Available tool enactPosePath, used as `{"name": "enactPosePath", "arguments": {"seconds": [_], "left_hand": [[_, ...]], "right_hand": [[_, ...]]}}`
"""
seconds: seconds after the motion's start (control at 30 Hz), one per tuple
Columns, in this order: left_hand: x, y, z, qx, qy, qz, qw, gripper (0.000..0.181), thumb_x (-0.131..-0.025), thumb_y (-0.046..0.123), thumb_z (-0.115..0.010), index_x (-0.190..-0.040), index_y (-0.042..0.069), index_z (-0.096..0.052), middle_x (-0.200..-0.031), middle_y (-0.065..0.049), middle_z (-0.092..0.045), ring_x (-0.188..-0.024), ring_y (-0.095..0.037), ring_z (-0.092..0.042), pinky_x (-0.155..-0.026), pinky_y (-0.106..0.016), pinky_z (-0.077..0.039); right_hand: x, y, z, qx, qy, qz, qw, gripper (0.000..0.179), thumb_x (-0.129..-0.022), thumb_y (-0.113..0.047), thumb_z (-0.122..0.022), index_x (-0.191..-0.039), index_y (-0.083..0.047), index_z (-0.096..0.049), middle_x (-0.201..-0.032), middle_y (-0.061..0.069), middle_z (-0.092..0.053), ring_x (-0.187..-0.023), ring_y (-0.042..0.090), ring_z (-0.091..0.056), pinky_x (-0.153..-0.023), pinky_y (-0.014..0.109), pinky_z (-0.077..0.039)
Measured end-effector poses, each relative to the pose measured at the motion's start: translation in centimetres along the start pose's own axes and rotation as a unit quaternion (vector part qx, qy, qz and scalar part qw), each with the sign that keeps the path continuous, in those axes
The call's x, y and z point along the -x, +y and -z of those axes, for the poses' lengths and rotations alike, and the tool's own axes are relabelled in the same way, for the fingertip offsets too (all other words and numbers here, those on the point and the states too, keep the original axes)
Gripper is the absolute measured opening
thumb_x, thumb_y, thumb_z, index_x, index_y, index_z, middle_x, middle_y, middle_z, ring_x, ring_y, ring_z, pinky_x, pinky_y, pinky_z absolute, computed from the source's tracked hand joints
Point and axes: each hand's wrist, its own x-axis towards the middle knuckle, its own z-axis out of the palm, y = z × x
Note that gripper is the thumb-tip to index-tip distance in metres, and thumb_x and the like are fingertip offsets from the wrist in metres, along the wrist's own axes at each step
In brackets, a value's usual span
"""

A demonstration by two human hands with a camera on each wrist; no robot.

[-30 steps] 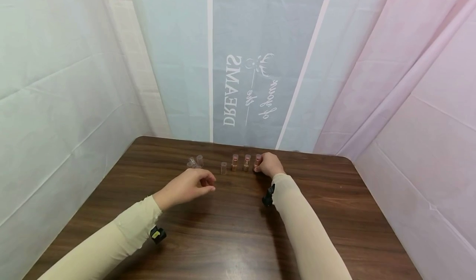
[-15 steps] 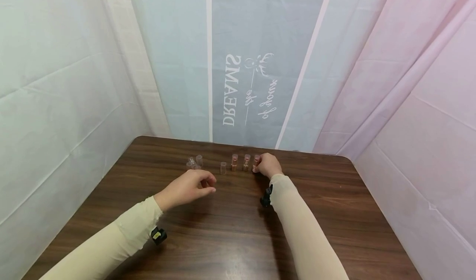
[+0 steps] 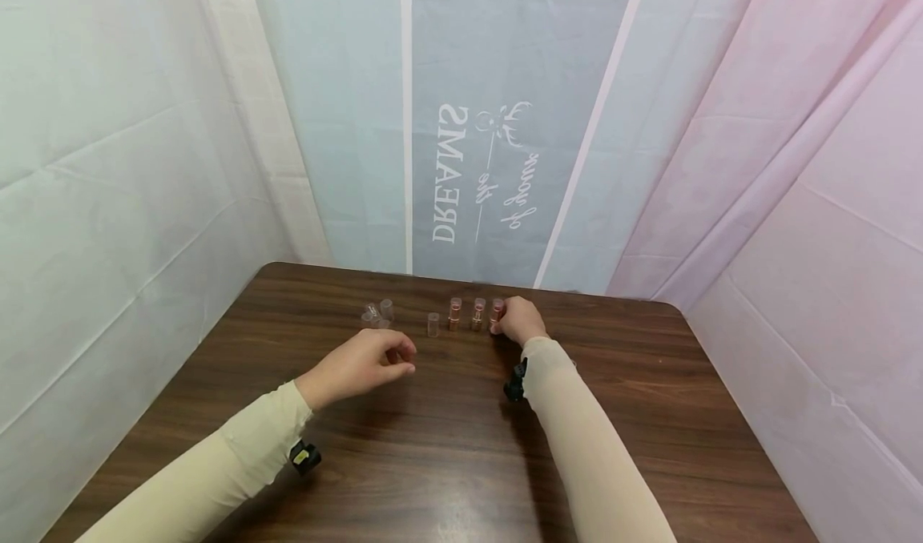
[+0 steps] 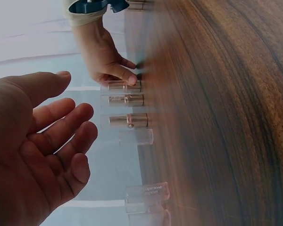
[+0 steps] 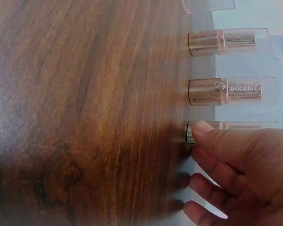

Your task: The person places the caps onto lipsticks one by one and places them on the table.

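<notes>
My right hand (image 3: 522, 319) pinches the rightmost of three lipsticks (image 3: 496, 311) low on its tube, with the thumb (image 5: 202, 127) near the base. It stands upright beside the middle lipstick (image 5: 231, 92), which has "avocado" lettering. Farther left stands the third lipstick (image 5: 228, 42). All three are rose-gold under clear covers and form a row. Left of them, a clear cap (image 3: 433, 326) stands by itself. My left hand (image 3: 360, 367) hovers in front of a cluster of clear caps (image 3: 373, 312), its fingers (image 4: 61, 127) loosely curled with nothing in them.
The dark wood-grain table (image 3: 447, 439) ends just behind the row. A hanging cloth (image 3: 360, 126) with printed lettering rises at its back, and pale cloth walls (image 3: 130, 166) flank it. A black wrist camera (image 3: 515, 383) sits on the right sleeve.
My right hand has shifted very slightly left with the lipstick, bringing it a little closer to the middle one. The left hand stays in nearly the same place.
</notes>
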Motion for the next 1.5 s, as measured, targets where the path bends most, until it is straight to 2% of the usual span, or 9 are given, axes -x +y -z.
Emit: {"name": "enactPosePath", "arguments": {"seconds": [0.27,0.33,0.47,0.6,0.77,0.93,1.17,1.33,1.5], "left_hand": [[0.4,-0.3,0.1,0.007,0.007,0.006,0.9999,0.015,-0.094,0.025,-0.076,-0.107,0.020,-0.072,-0.096,0.013,-0.069,-0.085,-0.003,-0.063,-0.078,-0.037,-0.057],[0.5,-0.3,0.3,0.010,0.010,0.007,0.9999,0.015,-0.094,0.025,-0.076,-0.108,0.020,-0.072,-0.097,0.012,-0.069,-0.086,-0.004,-0.063,-0.079,-0.040,-0.057],[0.6,-0.4,0.8,0.018,0.018,0.021,0.9995,0.018,-0.094,0.027,-0.077,-0.110,0.020,-0.071,-0.098,0.012,-0.069,-0.087,-0.004,-0.064,-0.080,-0.039,-0.057],[1.0,-0.6,1.4,0.019,0.023,0.037,0.9989,0.020,-0.093,0.028,-0.078,-0.111,0.020,-0.071,-0.100,0.011,-0.069,-0.088,-0.005,-0.063,-0.079,-0.032,-0.056],[1.5,-1.3,1.8,0.021,0.033,0.046,0.9982,0.022,-0.093,0.026,-0.078,-0.112,0.017,-0.070,-0.103,0.005,-0.071,-0.089,-0.007,-0.064,-0.080,-0.033,-0.056],[2.2,-2.2,2.0,0.022,0.039,0.065,0.9969,0.023,-0.093,0.028,-0.078,-0.113,0.018,-0.070,-0.106,0.004,-0.071,-0.090,-0.007,-0.064,-0.080,-0.033,-0.055],[2.8,-2.8,2.7,0.007,0.077,0.074,0.9943,0.021,-0.093,0.024,-0.078,-0.112,0.016,-0.071,-0.104,0.005,-0.071,-0.088,-0.010,-0.064,-0.078,-0.035,-0.055],[3.1,-3.5,3.0,-0.011,0.102,0.086,0.9910,0.027,-0.093,0.023,-0.077,-0.118,0.014,-0.070,-0.107,0.001,-0.069,-0.092,-0.016,-0.065,-0.080,-0.038,-0.055],[3.6,-4.5,3.9,-0.021,0.122,0.102,0.9871,0.032,-0.095,0.024,-0.075,-0.123,0.009,-0.068,-0.109,-0.007,-0.068,-0.096,-0.021,-0.065,-0.083,-0.041,-0.055]], "right_hand": [[-0.3,-0.2,0.6,-0.015,-0.010,0.019,0.9997,0.016,-0.083,-0.018,-0.087,-0.089,-0.009,-0.076,-0.089,0.008,-0.072,-0.079,0.023,-0.063,-0.073,0.039,-0.053],[-0.2,-0.1,1.3,-0.024,-0.010,0.026,0.9993,0.021,-0.083,-0.018,-0.087,-0.097,-0.006,-0.076,-0.098,0.010,-0.073,-0.086,0.025,-0.065,-0.077,0.041,-0.054],[0.6,-0.4,3.8,-0.034,-0.032,0.035,0.9983,0.045,-0.085,-0.020,-0.084,-0.122,0.000,-0.067,-0.124,0.018,-0.067,-0.112,0.033,-0.063,-0.094,0.048,-0.053],[1.4,-0.6,6.7,-0.036,-0.055,0.058,0.9961,0.060,-0.087,-0.022,-0.082,-0.134,0.007,-0.058,-0.132,0.024,-0.062,-0.123,0.039,-0.059,-0.103,0.050,-0.049],[2.5,-0.6,9.6,-0.050,-0.028,0.081,0.9951,0.061,-0.090,-0.026,-0.080,-0.136,0.006,-0.055,-0.131,0.023,-0.062,-0.122,0.039,-0.059,-0.105,0.050,-0.047],[5.0,-0.6,11.3,-0.080,0.003,0.108,0.9909,0.057,-0.091,-0.029,-0.079,-0.135,0.001,-0.058,-0.131,0.021,-0.064,-0.122,0.037,-0.059,-0.105,0.050,-0.047],[9.9,0.2,11.1,-0.099,0.047,0.161,0.9809,0.044,-0.095,-0.030,-0.076,-0.131,-0.007,-0.065,-0.129,0.015,-0.067,-0.117,0.035,-0.066,-0.098,0.050,-0.053],[12.6,2.0,9.8,-0.107,0.103,0.171,0.9739,0.038,-0.098,-0.037,-0.071,-0.129,-0.015,-0.065,-0.124,0.006,-0.069,-0.108,0.025,-0.067,-0.091,0.046,-0.055],[14.1,4.2,8.5,-0.112,0.139,0.174,0.9686,0.034,-0.101,-0.035,-0.067,-0.127,-0.014,-0.066,-0.118,0.003,-0.068,-0.101,0.018,-0.066,-0.087,0.035,-0.056]]}}
